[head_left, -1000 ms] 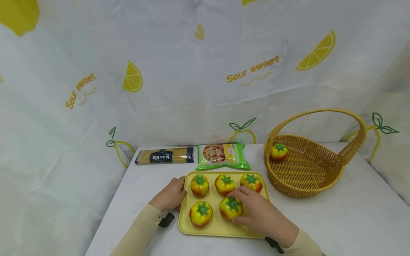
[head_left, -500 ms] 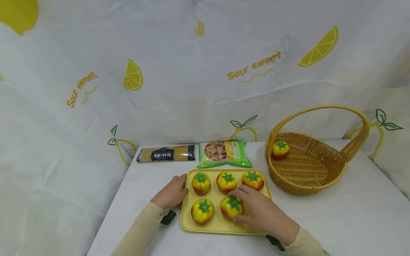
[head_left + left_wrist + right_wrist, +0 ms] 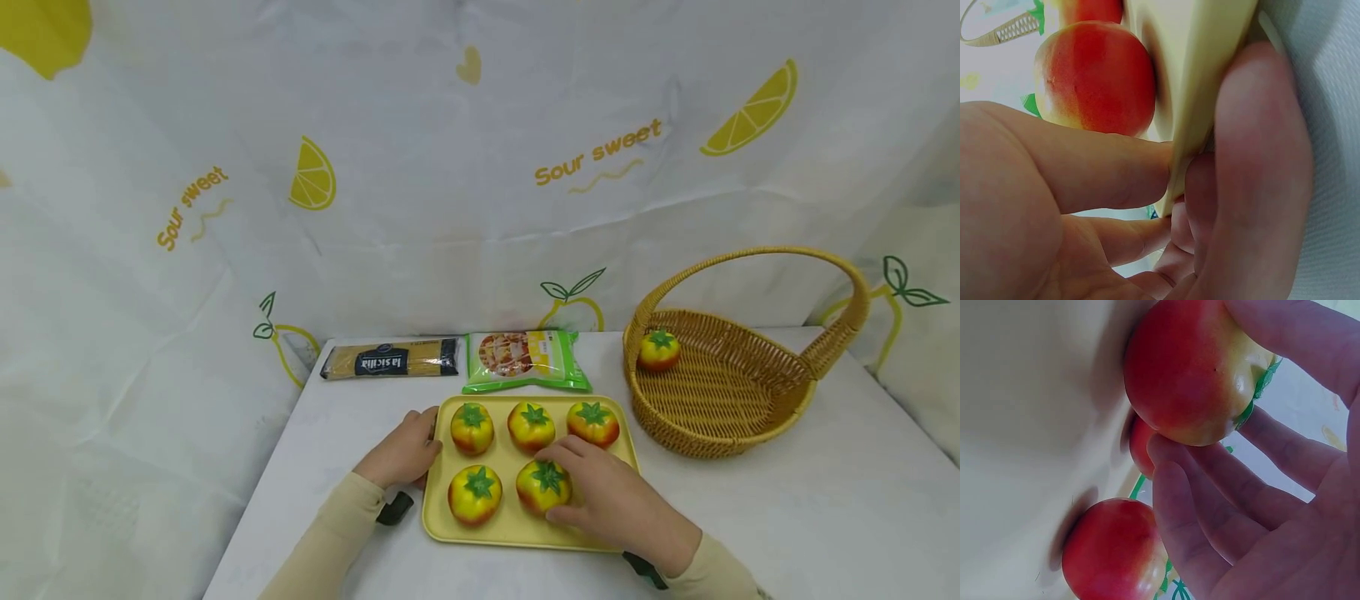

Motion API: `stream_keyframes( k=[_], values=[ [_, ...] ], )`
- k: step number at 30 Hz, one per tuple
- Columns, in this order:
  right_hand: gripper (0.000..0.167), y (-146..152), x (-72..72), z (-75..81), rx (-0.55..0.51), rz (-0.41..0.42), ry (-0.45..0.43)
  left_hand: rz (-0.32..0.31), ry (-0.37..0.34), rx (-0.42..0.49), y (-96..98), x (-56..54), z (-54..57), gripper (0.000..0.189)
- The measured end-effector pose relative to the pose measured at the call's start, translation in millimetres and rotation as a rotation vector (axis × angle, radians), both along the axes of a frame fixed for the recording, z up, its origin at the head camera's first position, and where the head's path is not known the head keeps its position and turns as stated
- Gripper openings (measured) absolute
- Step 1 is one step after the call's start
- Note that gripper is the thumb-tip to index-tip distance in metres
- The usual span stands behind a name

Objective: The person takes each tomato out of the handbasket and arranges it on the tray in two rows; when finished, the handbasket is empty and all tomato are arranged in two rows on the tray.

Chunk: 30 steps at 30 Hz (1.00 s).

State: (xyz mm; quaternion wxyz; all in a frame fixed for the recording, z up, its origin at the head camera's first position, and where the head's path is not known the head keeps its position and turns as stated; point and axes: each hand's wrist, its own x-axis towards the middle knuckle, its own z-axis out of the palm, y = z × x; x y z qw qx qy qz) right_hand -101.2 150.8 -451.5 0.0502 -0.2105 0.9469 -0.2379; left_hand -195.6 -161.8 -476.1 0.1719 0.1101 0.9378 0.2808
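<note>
My left hand (image 3: 401, 450) grips the left edge of a pale yellow tray (image 3: 510, 533); in the left wrist view the tray's rim (image 3: 1200, 75) lies between thumb and fingers. On the front row of the tray, my right hand (image 3: 607, 493) holds a red-and-yellow tomato (image 3: 534, 492) with a green leafy top. The right wrist view shows thumb and fingertips around that tomato (image 3: 1179, 369), close to the tray surface. Another tomato (image 3: 475, 497) sits to its left. Three more stand in the back row, including one (image 3: 592, 423) just beyond the right hand.
A wicker basket (image 3: 705, 408) with a tall handle stands to the right of the tray, one tomato (image 3: 659, 352) at its left side. Behind the tray lie a pack of spaghetti (image 3: 390, 359) and a green-edged food bag (image 3: 521, 360). A lemon-print cloth (image 3: 450, 208) hangs behind the table.
The head view has shifted slightly, moving the tabletop a little upward in frame. Both hands keep their places on the tray and the tomato.
</note>
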Motion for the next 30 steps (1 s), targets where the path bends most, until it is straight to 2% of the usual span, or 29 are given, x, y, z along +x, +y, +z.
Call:
stream_keyframes(
  k=[9,21,26,30],
  values=[
    [0.064,0.5,1.4,1.0,-0.011,0.010,-0.023,0.004,-0.011,-0.008,-0.8,-1.0,-2.9,0.059],
    [0.065,4.6,0.5,5.7,-0.001,-0.013,-0.009,0.014,-0.023,0.003,0.4,1.9,3.1,0.059],
    [0.065,6.5,-0.8,7.8,-0.029,-0.019,-0.031,0.025,-0.049,0.032,0.5,2.4,0.8,0.060],
    [0.064,6.9,-0.4,7.3,-0.029,-0.013,-0.009,0.027,-0.058,0.049,0.7,2.3,-0.1,0.060]
  ],
)
